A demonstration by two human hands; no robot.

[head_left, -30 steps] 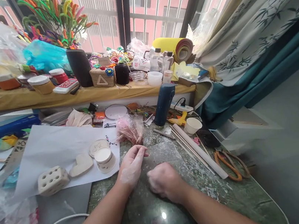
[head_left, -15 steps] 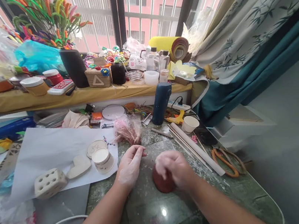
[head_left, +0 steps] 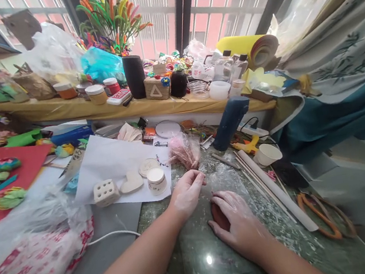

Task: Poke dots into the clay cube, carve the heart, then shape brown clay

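Observation:
My right hand, dusted with white, curves over a reddish-brown lump of clay on the tabletop. Its fingers lie along the far side and the thumb reaches round the near side, hiding much of the lump. To the left, my left hand rests on its side with thumb and fingertips pressed together; whatever they may hold is hidden. A clear plastic sheet lies on the green table under the hands. Just beyond the left hand sits a clear bag with pinkish-brown contents.
White paper at left carries a die, a heart shape and a small tub. On the right lie a white rolling rod, scissors and a paper cup. A blue bottle stands behind.
My right hand goes from a fist, over the brown lump half a second ago, to fingers spread round it. The left hand keeps its pinch. The view has swung left.

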